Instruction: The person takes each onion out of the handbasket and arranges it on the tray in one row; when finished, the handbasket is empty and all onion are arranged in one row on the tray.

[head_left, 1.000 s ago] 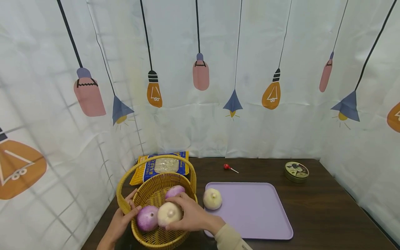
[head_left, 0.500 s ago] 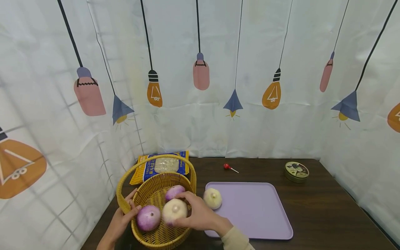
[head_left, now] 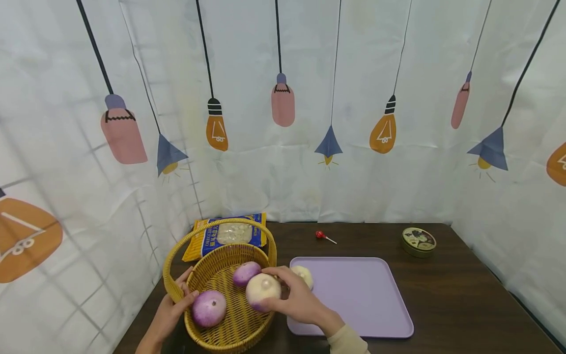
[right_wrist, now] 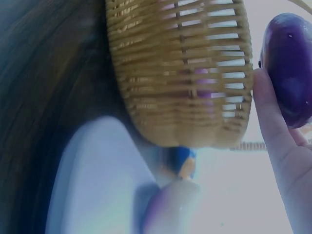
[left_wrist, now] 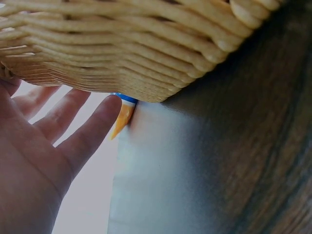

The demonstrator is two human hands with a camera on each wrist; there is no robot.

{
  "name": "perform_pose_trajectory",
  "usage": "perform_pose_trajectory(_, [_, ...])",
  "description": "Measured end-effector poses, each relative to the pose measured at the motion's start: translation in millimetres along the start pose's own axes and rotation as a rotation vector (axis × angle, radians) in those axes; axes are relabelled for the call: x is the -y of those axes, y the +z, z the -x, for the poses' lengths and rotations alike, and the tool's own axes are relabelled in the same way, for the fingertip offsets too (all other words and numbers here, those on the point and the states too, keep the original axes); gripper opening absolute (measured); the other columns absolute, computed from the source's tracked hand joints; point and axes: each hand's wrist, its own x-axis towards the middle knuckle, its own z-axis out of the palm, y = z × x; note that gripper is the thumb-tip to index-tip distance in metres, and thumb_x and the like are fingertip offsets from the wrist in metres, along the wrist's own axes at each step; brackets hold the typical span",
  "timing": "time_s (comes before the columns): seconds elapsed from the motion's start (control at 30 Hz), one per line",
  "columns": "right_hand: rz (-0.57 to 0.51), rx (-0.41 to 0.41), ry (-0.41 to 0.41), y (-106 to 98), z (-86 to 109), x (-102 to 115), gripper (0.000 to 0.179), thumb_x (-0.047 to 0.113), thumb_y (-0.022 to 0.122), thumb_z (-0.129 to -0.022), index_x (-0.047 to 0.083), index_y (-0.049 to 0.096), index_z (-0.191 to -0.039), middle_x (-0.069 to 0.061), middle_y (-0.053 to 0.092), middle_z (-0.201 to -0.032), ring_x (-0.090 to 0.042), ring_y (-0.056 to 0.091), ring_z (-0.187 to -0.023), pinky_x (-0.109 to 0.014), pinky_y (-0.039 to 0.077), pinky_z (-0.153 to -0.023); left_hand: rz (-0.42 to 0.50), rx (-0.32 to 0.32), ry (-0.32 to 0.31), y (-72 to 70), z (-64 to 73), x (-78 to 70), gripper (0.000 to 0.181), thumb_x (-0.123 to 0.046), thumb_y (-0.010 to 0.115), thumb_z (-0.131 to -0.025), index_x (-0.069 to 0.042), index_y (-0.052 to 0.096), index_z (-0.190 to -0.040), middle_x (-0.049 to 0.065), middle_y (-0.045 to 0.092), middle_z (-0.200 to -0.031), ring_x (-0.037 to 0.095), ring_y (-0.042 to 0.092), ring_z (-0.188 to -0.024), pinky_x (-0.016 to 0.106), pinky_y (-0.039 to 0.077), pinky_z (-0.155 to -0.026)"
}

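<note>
My right hand (head_left: 302, 301) grips a white-and-purple turnip (head_left: 263, 290) between thumb and fingers, over the right rim of a yellow wicker basket (head_left: 234, 314). In the right wrist view, the held turnip (right_wrist: 290, 73) shows its glossy purple side, above the basket's edge. My left hand (head_left: 171, 310) holds the basket's left side by the handle's foot, thumb at the rim; fingers (left_wrist: 92, 129) lie against the outer wall in the left wrist view. Inside the basket are two purple turnips, one at front left (head_left: 209, 308) and one behind (head_left: 246, 273).
A lilac tray (head_left: 353, 295) lies right of the basket, bearing another pale turnip (head_left: 303, 275) partly hidden by my right hand. Behind are a yellow-and-blue pasta bag (head_left: 240, 235), a red lollipop (head_left: 320, 235) and a round tin (head_left: 418, 241). The basket's handle (head_left: 177, 250) arches upright.
My right hand has carried the white-and-purple turnip rightward, from beside the front-left turnip to the basket's right rim. The left hand keeps its hold on the basket.
</note>
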Motion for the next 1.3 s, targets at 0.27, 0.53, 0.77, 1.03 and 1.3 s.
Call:
perform_pose_trajectory(0.27, [-0.05,-0.058,0.062,-20.7,9.2,-6.6,0.056,0.022,0.077,-0.086,0.014,0.055,-0.137,-0.005,0.053,-0.128,-0.02,0.058,-0.104,-0.029,0.055,-0.077,0.002,0.005,-0.007,-1.0,0.4,0.0,0.03,-0.019,0.061,-0.097,0.003,0.043,-0.087,0.024,0.027,-0.155,0.042,0.027,-0.138,0.008,0.028,-0.085])
perform_pose_trajectory(0.53, [-0.039,-0.122,0.121,-48.8,17.1,12.4,0.058,0.012,0.077,-0.084,0.007,0.052,-0.137,-0.012,0.051,-0.135,-0.025,0.058,-0.107,-0.031,0.053,-0.078,0.021,0.005,-0.007,-0.4,1.3,-1.0,0.029,-0.018,0.061,-0.097,0.004,0.043,-0.088,0.024,0.026,-0.155,0.043,0.027,-0.138,0.005,0.027,-0.086])
perform_pose_trajectory(0.77, [0.021,-0.197,0.168,-70.0,23.9,-22.3,0.06,0.016,0.079,-0.082,0.019,0.053,-0.135,-0.005,0.053,-0.131,-0.024,0.06,-0.102,-0.03,0.053,-0.074,0.023,0.001,0.005,-0.1,1.6,-0.6,0.028,-0.017,0.06,-0.097,0.004,0.043,-0.089,0.024,0.028,-0.155,0.043,0.028,-0.137,0.007,0.029,-0.086])
perform_pose_trajectory(1.03, [0.024,-0.218,0.164,-91.7,31.9,-38.2,0.064,0.021,0.08,-0.082,0.017,0.051,-0.139,-0.01,0.05,-0.136,-0.028,0.057,-0.106,-0.031,0.053,-0.074,0.026,-0.002,0.006,0.1,2.0,0.2,0.027,-0.016,0.06,-0.097,0.004,0.043,-0.09,0.024,0.028,-0.155,0.042,0.029,-0.136,0.009,0.029,-0.086])
perform_pose_trajectory(1.3, [0.096,-0.25,0.263,-106.7,40.4,-26.2,0.071,0.015,0.083,-0.078,0.016,0.049,-0.14,-0.012,0.049,-0.136,-0.03,0.057,-0.109,-0.03,0.048,-0.078,0.026,-0.002,0.01,0.5,2.9,-1.3,0.027,-0.016,0.06,-0.097,0.004,0.044,-0.089,0.023,0.029,-0.154,0.04,0.031,-0.135,0.011,0.03,-0.087])
